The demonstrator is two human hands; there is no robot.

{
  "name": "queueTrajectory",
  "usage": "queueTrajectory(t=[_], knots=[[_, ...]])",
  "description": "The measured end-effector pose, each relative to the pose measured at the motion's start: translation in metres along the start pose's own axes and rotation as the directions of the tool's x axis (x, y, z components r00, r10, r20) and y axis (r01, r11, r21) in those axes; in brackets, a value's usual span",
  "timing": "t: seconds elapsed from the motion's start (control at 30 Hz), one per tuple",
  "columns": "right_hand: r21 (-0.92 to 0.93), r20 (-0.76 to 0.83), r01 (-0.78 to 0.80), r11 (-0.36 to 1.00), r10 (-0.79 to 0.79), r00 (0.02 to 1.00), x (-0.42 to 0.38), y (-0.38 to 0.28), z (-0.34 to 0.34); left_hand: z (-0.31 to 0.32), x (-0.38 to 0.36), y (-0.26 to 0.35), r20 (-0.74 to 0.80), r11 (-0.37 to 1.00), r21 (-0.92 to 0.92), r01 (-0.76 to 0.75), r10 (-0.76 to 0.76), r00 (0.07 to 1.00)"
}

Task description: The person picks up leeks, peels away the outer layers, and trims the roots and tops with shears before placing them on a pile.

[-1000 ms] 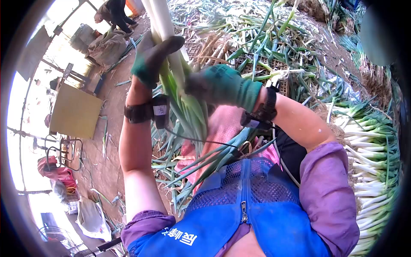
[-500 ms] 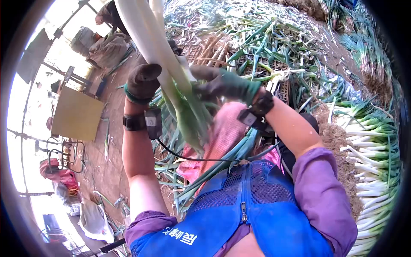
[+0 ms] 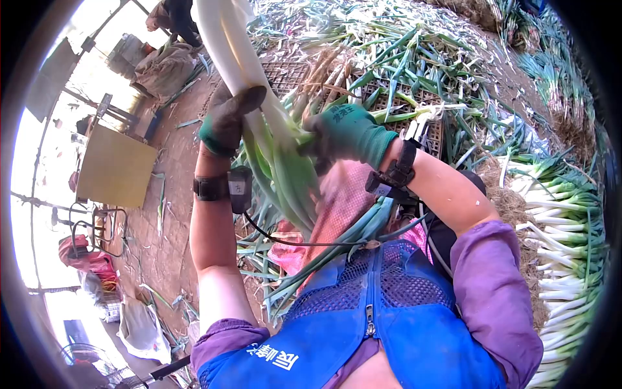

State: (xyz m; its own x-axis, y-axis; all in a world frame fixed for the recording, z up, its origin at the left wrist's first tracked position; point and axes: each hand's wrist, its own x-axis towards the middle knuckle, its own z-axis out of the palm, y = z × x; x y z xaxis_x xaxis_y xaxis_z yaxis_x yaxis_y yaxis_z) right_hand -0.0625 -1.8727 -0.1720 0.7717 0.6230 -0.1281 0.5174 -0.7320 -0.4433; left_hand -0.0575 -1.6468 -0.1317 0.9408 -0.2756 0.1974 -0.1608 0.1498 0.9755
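Observation:
Thick green onions (image 3: pixel 227 48) with long white stalks slant down from the top edge, their green leaves hanging over my lap. My left hand (image 3: pixel 232 120), in a dark-palmed green work glove, is closed around the white stalks, thumb across the front. Against the right side of the same green onions, where white turns to green, my right hand (image 3: pixel 346 134) has its fingers closed on a leaf; the fingertips are partly hidden and blurred. A pink woven sack (image 3: pixel 346 194) lies below the hanging leaves.
On the right, a long row of green onions (image 3: pixel 560 259) lies with white stalks side by side. Loose leaves (image 3: pixel 405 58) cover a brown plastic crate (image 3: pixel 285 76) ahead. A yellow board (image 3: pixel 116 168) and another person (image 3: pixel 178 19) are at left.
Both hands and the green onions have shifted slightly right. My right hand has turned, showing the back of its glove, and has moved in against the leaves.

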Motion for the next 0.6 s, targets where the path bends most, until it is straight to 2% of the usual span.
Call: queueTrajectory(t=[0.03, 0.1, 0.13, 0.17, 0.2, 0.23, 0.27, 0.37, 0.4, 0.43, 0.47, 0.5, 0.57, 0.6], knots=[[-0.088, -0.002, 0.017, 0.996, -0.017, 1.000, -0.001, -0.003, 0.000, 0.000, 0.000, 0.000, -0.021, 0.999, 0.049, -0.009, 0.011, 1.000], [-0.042, -0.019, 0.072, 0.997, -0.072, 0.997, -0.009, -0.008, -0.002, 0.006, -0.001, -0.003, -0.068, 0.989, 0.146, -0.023, 0.033, 0.997], [-0.017, -0.026, 0.099, 0.995, -0.100, 0.995, -0.011, -0.009, -0.002, 0.008, -0.002, -0.003, -0.070, 0.995, 0.095, -0.015, 0.022, 0.997], [0.244, -0.039, 0.148, 0.958, -0.143, 0.989, -0.008, -0.007, 0.000, 0.008, -0.002, -0.005, -0.060, 0.997, 0.073, -0.008, 0.012, 0.998], [0.488, -0.064, 0.187, 0.853, -0.178, 0.982, -0.003, -0.003, 0.003, 0.007, -0.001, -0.006, -0.047, 0.999, 0.053, 0.000, 0.003, 0.999], [0.601, -0.079, 0.222, 0.768, -0.219, 0.972, 0.001, 0.002, 0.002, 0.007, -0.001, -0.007, -0.032, 0.999, 0.034, 0.007, -0.006, 0.999], [0.702, -0.094, 0.249, 0.668, -0.260, 0.961, 0.006, 0.006, 0.001, 0.005, -0.002, -0.008, -0.018, 0.999, 0.045, -0.002, 0.003, 1.000], [0.742, -0.099, 0.187, 0.644, -0.171, 0.980, 0.026, 0.035, -0.001, -0.005, -0.005, -0.007, -0.005, 0.997, 0.071, -0.016, 0.017, 1.000], [0.652, -0.158, 0.165, 0.740, -0.080, 0.984, 0.033, 0.040, -0.006, -0.006, -0.008, -0.005, -0.023, 0.998, 0.067, -0.004, 0.005, 1.000], [0.402, -0.392, 0.255, 0.880, -0.086, 0.916, 0.037, 0.049, -0.013, -0.005, -0.011, -0.003, -0.043, 0.998, 0.063, 0.009, -0.006, 0.999], [0.383, -0.442, 0.156, 0.910, 0.033, 0.897, 0.043, 0.062, -0.026, -0.003, -0.013, 0.000, -0.088, 0.999, 0.049, -0.019, 0.024, 0.996], [0.464, -0.530, 0.238, 0.854, 0.052, 0.847, 0.042, 0.072, -0.036, -0.007, -0.016, 0.001, -0.104, 0.998, 0.069, -0.002, 0.010, 0.995], [0.384, -0.284, 0.076, 0.920, 0.040, 0.958, 0.035, 0.089, -0.043, -0.025, -0.015, 0.002, -0.131, 0.993, 0.115, 0.017, -0.002, 0.991], [0.213, -0.108, 0.162, 0.963, -0.142, 0.984, 0.024, 0.078, -0.046, -0.031, -0.015, 0.000, -0.154, 0.992, 0.116, 0.042, -0.023, 0.988]])
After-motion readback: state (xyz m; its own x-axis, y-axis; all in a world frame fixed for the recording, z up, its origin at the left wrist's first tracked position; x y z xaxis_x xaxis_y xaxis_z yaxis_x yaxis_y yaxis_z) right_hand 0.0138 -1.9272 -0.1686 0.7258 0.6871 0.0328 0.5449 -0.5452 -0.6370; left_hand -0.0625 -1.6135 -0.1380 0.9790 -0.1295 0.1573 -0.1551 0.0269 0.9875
